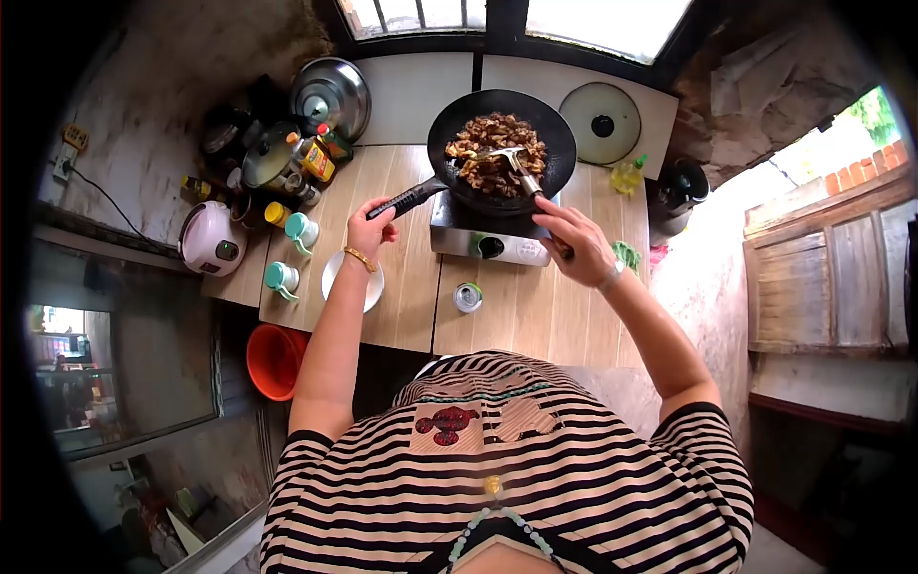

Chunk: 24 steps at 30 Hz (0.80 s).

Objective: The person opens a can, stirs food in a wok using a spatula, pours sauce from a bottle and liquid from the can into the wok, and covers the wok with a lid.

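Observation:
My left hand (374, 230) is closed round the black handle of a wok (559, 129), which sits tilted a little on a silver gas stove (459, 239). Browned chunks of food, perhaps meat, (492, 134) fill the middle of the wok. In my right hand (579, 244) is a spatula (524, 172) with a metal head, gripped by its handle. The spatula's head rests in among the food. Below my left wrist lies a white plate (373, 292), partly covered by my forearm. A drink can (468, 298) stands on the counter in front of the stove.
Two teal-lidded jars (301, 232) stand left of the plate. Sauce bottles (314, 158) and a pink rice cooker (212, 239) crowd the left corner. Behind the wok leans a glass lid (601, 124), with a yellow-green bottle (627, 176) nearby. An orange bucket (273, 359) is below the counter's left edge.

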Each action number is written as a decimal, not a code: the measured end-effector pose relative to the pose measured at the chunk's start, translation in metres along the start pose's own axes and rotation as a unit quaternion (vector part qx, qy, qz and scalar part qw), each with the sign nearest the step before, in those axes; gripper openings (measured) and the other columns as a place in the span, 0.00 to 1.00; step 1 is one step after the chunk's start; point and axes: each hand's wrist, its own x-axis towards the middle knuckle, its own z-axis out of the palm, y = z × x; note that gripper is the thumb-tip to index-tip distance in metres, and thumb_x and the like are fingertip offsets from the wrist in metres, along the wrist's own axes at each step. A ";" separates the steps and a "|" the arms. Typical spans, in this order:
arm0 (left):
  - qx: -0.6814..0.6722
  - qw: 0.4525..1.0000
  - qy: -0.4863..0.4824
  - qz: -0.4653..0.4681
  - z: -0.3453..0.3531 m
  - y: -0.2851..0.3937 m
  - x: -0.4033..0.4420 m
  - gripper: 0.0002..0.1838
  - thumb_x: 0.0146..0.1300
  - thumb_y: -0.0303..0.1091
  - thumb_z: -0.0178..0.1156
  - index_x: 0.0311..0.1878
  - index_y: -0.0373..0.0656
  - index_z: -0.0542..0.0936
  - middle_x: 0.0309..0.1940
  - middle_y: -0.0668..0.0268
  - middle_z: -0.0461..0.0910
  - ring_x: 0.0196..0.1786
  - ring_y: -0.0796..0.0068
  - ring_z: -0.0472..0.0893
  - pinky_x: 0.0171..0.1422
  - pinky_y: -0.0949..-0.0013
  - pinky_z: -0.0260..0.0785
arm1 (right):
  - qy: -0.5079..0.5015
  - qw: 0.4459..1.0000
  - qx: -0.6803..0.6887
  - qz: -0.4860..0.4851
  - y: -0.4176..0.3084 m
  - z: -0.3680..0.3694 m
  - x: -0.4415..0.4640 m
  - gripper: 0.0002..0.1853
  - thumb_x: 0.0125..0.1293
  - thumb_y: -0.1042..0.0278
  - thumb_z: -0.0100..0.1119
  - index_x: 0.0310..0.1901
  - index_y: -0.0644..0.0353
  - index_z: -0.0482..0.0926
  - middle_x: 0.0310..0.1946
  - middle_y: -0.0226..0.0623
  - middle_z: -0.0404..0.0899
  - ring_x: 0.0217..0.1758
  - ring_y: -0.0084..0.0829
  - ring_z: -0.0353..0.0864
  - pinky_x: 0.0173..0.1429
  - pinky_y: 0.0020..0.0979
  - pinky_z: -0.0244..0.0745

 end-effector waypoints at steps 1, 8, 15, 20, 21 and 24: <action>0.001 1.000 -0.001 0.001 0.000 0.001 0.000 0.15 0.61 0.25 0.62 0.52 0.40 0.78 0.30 0.66 0.81 0.21 0.77 0.79 0.22 0.75 0.74 | -0.010 1.000 0.003 0.007 -0.005 -0.006 -0.005 0.19 0.56 0.75 0.64 0.51 0.61 0.77 0.63 0.44 0.72 0.50 0.45 0.78 0.55 0.39 0.76; 0.011 1.000 0.011 -0.014 0.004 0.002 -0.002 0.14 0.62 0.26 0.62 0.52 0.41 0.77 0.33 0.66 0.81 0.23 0.78 0.80 0.23 0.75 0.74 | 0.011 1.000 0.023 -0.006 0.015 0.040 -0.032 0.22 0.53 0.76 0.66 0.52 0.60 0.76 0.63 0.44 0.71 0.51 0.45 0.77 0.54 0.38 0.76; 0.099 0.994 -0.042 -0.034 -0.006 0.014 -0.010 0.28 0.57 0.29 0.66 0.61 0.45 0.69 0.33 0.66 0.77 0.27 0.78 0.78 0.28 0.73 0.73 | 0.005 0.994 0.089 0.067 -0.001 0.061 -0.053 0.29 0.50 0.78 0.68 0.57 0.60 0.74 0.69 0.48 0.63 0.68 0.48 0.67 0.67 0.38 0.67; 0.096 0.993 -0.067 -0.020 -0.057 0.040 -0.027 0.35 0.53 0.24 0.63 0.66 0.40 0.65 0.53 0.58 0.73 0.34 0.75 0.81 0.31 0.73 0.75 | 0.015 0.980 0.096 0.173 -0.026 0.059 -0.050 0.35 0.52 0.72 0.69 0.64 0.60 0.71 0.72 0.51 0.57 0.74 0.48 0.60 0.74 0.41 0.57; 0.113 0.992 -0.063 -0.010 -0.082 0.040 -0.019 0.32 0.53 0.24 0.63 0.64 0.39 0.67 0.53 0.59 0.74 0.34 0.75 0.81 0.31 0.73 0.75 | 0.037 0.975 0.097 0.194 -0.029 0.060 -0.050 0.34 0.56 0.66 0.68 0.66 0.59 0.69 0.72 0.51 0.58 0.74 0.48 0.58 0.75 0.42 0.54; 0.140 0.989 -0.039 -0.007 -0.185 0.033 0.025 0.24 0.53 0.23 0.63 0.56 0.38 0.75 0.49 0.62 0.77 0.34 0.77 0.81 0.32 0.74 0.75 | 0.130 0.958 0.096 0.238 -0.040 0.058 -0.042 0.30 0.66 0.58 0.58 0.66 0.62 0.67 0.70 0.44 0.63 0.73 0.41 0.60 0.73 0.40 0.55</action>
